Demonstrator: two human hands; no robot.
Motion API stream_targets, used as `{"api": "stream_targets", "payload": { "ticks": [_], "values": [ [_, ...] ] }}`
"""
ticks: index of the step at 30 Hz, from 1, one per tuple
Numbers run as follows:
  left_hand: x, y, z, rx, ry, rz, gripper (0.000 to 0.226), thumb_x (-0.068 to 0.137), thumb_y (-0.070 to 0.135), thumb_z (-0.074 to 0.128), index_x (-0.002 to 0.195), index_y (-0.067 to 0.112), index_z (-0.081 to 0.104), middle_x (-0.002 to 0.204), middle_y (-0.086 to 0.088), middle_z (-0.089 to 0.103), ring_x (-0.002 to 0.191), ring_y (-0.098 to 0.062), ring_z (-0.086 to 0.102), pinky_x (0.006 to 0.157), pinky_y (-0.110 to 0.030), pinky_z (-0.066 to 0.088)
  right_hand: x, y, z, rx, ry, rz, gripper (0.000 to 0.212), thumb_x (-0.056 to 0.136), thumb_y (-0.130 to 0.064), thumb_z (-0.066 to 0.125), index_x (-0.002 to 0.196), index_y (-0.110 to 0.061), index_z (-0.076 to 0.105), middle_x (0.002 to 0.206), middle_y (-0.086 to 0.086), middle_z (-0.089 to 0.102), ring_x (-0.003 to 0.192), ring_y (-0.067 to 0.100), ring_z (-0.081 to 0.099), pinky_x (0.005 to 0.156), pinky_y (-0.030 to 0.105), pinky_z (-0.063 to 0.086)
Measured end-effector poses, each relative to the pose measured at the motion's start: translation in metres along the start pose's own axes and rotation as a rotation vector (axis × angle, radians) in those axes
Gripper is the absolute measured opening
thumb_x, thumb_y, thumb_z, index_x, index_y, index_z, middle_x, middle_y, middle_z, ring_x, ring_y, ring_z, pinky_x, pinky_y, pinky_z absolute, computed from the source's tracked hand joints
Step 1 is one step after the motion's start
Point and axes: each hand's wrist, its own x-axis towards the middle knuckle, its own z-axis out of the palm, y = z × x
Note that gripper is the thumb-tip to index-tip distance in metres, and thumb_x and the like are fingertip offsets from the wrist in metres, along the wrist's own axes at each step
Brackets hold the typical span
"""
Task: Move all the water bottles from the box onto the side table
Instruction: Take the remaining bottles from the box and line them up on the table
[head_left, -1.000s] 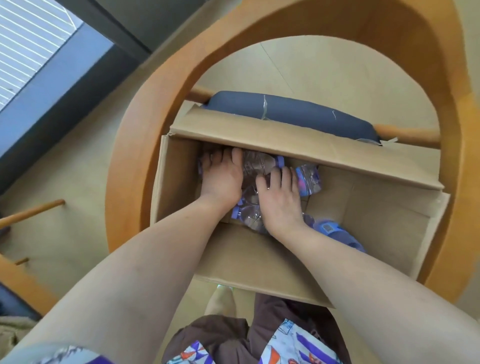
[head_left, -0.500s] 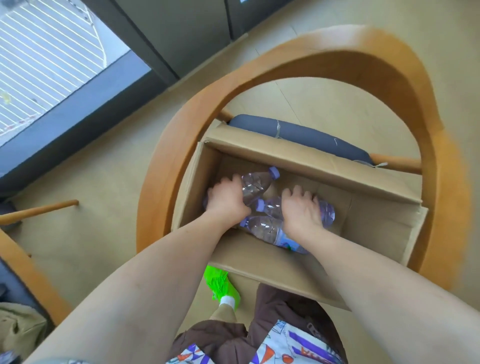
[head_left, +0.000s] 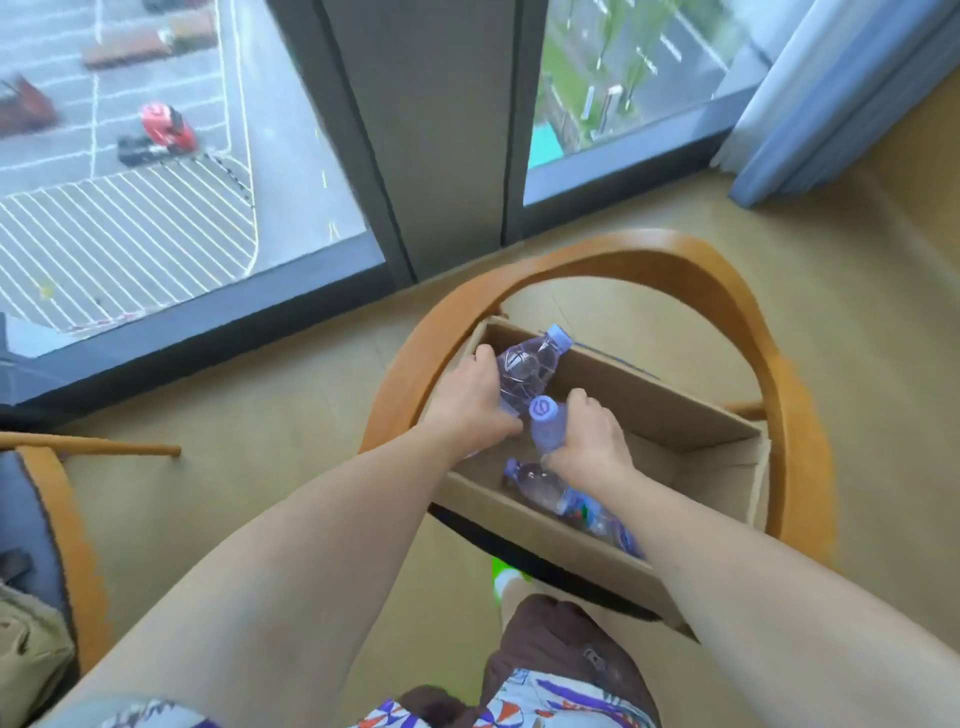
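1. Over the cardboard box (head_left: 670, 415), both my forearms reach forward and down, wrists close together.
2. My left hand (head_left: 470, 400) curls around the body of one bottle (head_left: 524, 366), which tilts with its cap pointing up and away, above the box's far left corner.
3. My right hand (head_left: 589, 436) grips a second bottle (head_left: 545, 423) just below its neck, cap toward me.
4. Three bottles show: two in my hands, and a third bottle (head_left: 540, 486) lying on its side inside the box near the front wall, partly hidden by my right forearm.
5. Each bottle is clear plastic with a pale purple cap; the lying one shows a coloured label.
6. That box sits on a wooden chair (head_left: 795, 405) with a curved frame, close to the window (head_left: 156, 182).
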Motion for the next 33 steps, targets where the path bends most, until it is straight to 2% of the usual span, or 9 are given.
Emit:
{"api": "stream_targets", "payload": {
  "ticks": [7,11,13,18,20,25,27,31,33],
  "values": [
    [-0.106,-0.026,-0.091,-0.119,0.303,-0.061,0.051,0.064,0.03,0.076,0.095,0.017,0.037,0.09,0.001,0.051,0.08,-0.027,0.055,0.054,-0.03,0.032,-0.073,-0.095,-0.049,0.041,0.192,-0.181,0.052,0.056,-0.026,0.077,0.091,-0.017,0.042,0.092,0.004,0.06,0.089,0.03,0.06,0.067,0.032,0.043],
    [-0.188,-0.065,-0.138,-0.104,0.44,-0.142,0.054,0.059,0.038,0.076,0.09,0.023,0.036,0.083,0.005,0.051,0.077,-0.026,0.056,0.055,-0.032,0.034,-0.122,-0.174,-0.054,0.082,0.269,-0.31,0.028,0.073,-0.035,0.059,0.093,-0.018,0.049,0.081,0.002,0.061,0.083,0.031,0.061,0.067,0.034,0.046],
    [-0.231,-0.089,-0.157,-0.078,0.521,-0.198,0.059,0.059,0.04,0.08,0.093,0.024,0.035,0.084,0.006,0.051,0.079,-0.026,0.056,0.059,-0.032,0.035,-0.15,-0.215,-0.048,0.099,0.282,-0.388,0.03,0.076,-0.04,0.059,0.095,-0.02,0.047,0.08,0.0,0.058,0.081,0.031,0.058,0.066,0.034,0.043],
    [-0.343,-0.158,-0.187,-0.081,0.738,-0.345,0.064,0.063,0.041,0.083,0.102,0.02,0.037,0.09,0.004,0.054,0.093,-0.029,0.063,0.066,-0.032,0.039,-0.225,-0.31,-0.01,0.271,0.12,-0.549,0.044,0.06,-0.024,0.075,0.094,-0.022,0.048,0.078,-0.005,0.055,0.077,0.024,0.059,0.057,0.028,0.041],
    [-0.393,-0.188,-0.193,-0.094,0.828,-0.432,0.065,0.063,0.043,0.083,0.102,0.021,0.036,0.091,0.003,0.053,0.094,-0.03,0.063,0.066,-0.032,0.037,-0.258,-0.348,0.014,0.302,0.045,-0.641,0.047,0.057,-0.021,0.077,0.094,-0.02,0.049,0.081,-0.003,0.057,0.078,0.023,0.06,0.06,0.028,0.044],
    [-0.525,-0.258,-0.193,-0.181,1.014,-0.657,0.071,0.059,0.053,0.084,0.104,0.022,0.038,0.1,0.0,0.06,0.09,-0.027,0.06,0.068,-0.033,0.041,-0.354,-0.433,0.08,0.326,-0.132,-0.863,0.052,0.044,-0.03,0.08,0.086,-0.026,0.049,0.079,-0.008,0.058,0.075,0.019,0.061,0.064,0.031,0.05],
    [-0.579,-0.28,-0.188,-0.22,1.106,-0.766,0.074,0.054,0.06,0.081,0.102,0.025,0.037,0.095,0.004,0.055,0.084,-0.023,0.053,0.066,-0.032,0.038,-0.394,-0.462,0.106,0.301,-0.184,-0.959,0.053,0.047,-0.029,0.085,0.087,-0.026,0.051,0.083,-0.004,0.061,0.08,0.02,0.062,0.068,0.034,0.052],
    [-0.684,-0.317,-0.173,-0.294,1.283,-0.989,0.078,0.051,0.053,0.088,0.104,0.025,0.038,0.106,-0.002,0.06,0.099,-0.029,0.06,0.074,-0.035,0.048,-0.478,-0.514,0.155,0.241,-0.353,-1.143,0.055,0.052,-0.029,0.088,0.093,-0.022,0.052,0.088,-0.002,0.061,0.082,0.016,0.061,0.074,0.042,0.056],
    [-0.735,-0.325,-0.165,-0.361,1.352,-1.071,0.083,0.043,0.058,0.085,0.104,0.025,0.038,0.107,-0.002,0.059,0.097,-0.028,0.06,0.077,-0.037,0.053,-0.52,-0.535,0.178,0.218,-0.42,-1.23,0.056,0.051,-0.032,0.086,0.094,-0.022,0.052,0.089,-0.003,0.061,0.084,0.017,0.061,0.076,0.043,0.055]
  ]
}}
